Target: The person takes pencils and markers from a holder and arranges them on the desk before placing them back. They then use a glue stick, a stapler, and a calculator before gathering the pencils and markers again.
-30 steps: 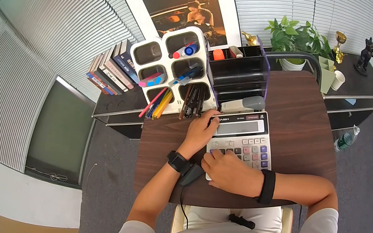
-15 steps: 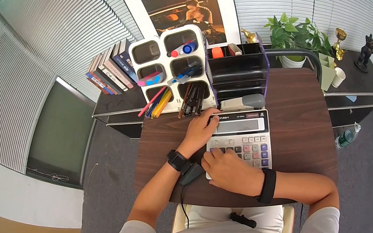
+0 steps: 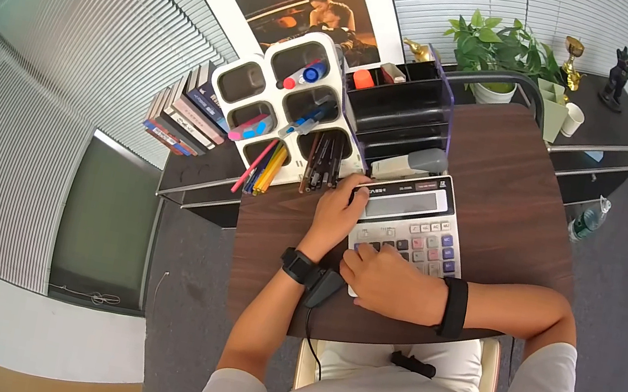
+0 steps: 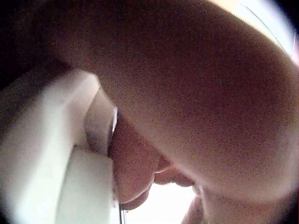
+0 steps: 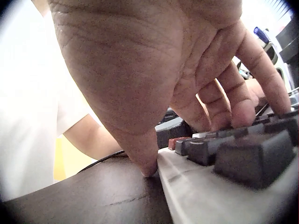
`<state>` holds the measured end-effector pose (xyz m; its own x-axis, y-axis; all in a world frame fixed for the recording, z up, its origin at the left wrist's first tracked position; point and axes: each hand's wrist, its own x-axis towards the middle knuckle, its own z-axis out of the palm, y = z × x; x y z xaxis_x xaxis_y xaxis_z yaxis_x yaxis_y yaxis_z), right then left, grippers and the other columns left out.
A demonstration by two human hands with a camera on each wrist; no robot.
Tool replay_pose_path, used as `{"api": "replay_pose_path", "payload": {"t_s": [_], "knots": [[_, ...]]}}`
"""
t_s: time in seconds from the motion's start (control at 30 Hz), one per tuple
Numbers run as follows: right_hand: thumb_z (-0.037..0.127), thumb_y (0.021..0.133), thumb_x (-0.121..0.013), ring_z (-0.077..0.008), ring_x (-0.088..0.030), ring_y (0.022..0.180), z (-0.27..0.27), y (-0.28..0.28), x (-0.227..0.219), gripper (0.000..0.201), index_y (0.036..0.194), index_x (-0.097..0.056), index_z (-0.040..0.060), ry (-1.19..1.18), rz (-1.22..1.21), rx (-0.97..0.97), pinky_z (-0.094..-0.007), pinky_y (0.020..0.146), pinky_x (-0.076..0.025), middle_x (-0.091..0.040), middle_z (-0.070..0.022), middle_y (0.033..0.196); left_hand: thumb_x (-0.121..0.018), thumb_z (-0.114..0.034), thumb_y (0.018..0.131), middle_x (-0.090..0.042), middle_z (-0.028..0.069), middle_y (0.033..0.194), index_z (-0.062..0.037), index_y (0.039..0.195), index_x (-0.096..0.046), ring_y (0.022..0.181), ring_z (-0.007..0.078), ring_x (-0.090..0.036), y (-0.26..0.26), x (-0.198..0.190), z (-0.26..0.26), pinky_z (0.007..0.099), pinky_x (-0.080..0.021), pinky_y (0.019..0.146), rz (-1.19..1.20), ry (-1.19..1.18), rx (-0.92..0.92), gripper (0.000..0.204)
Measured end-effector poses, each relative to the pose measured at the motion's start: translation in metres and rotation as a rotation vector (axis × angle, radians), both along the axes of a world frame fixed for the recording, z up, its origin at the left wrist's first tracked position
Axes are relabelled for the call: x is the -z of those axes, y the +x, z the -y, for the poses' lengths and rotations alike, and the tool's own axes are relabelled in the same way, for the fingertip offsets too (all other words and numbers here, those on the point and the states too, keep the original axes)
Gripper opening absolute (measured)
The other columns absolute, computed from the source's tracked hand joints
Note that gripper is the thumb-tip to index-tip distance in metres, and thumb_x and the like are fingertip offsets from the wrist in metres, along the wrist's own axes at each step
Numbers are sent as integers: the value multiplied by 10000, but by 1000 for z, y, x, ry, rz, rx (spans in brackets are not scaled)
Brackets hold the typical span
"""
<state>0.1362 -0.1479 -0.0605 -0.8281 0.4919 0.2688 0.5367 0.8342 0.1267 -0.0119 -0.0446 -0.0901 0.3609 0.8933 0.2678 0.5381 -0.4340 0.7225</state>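
Observation:
A white calculator (image 3: 403, 204) lies tilted on the dark wooden desk (image 3: 497, 203). At its upper left corner, my left hand (image 3: 335, 217) grips the edge, thumb near the display. My right hand (image 3: 396, 287) is over the lower keys, covering many of them. In the right wrist view, bent fingers of the right hand (image 5: 154, 60) reach onto the dark keys (image 5: 252, 156), while the thumb tip touches the desk beside the casing. The left wrist view is dim and mostly filled by the left hand (image 4: 187, 93); its grip on the edge is unclear there.
Beyond the calculator stand a white pen organizer (image 3: 269, 96) with pens and pencils and a black tray (image 3: 400, 115). A grey-white device (image 3: 412, 163) lies behind the display. Near the left wrist rests a black object (image 3: 324, 290) with a cable. A potted plant (image 3: 499, 52) stands behind.
The head view has shifted slightly, so the desk items appear a little higher. Both hands stay at the calculator, with no clear change in their hold.

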Motion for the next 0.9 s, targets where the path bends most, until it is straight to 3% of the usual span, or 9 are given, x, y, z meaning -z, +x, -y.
{"api": "replay_pose_path", "payload": {"t_s": [0.1,0.9], "knots": [[391,749,-708,-191,-555,861,2,1,-6,442,947,-617,7,-71,54,29,-291,618,-475,-558,-61,895,-503,-189,913,-645,187,874,-74,1092,-577,769,381,-631,0,1,-1,424,-478,698,6,-20,4,225],[368,730,-725,-191,-548,836,2,0,-4,408,897,-629,9,-67,20,36,-288,588,-475,-539,-60,868,-495,-200,929,-641,195,903,-73,1084,-576,803,382,-627,1,-3,2,410,-473,719,7,-45,-9,216]]}}
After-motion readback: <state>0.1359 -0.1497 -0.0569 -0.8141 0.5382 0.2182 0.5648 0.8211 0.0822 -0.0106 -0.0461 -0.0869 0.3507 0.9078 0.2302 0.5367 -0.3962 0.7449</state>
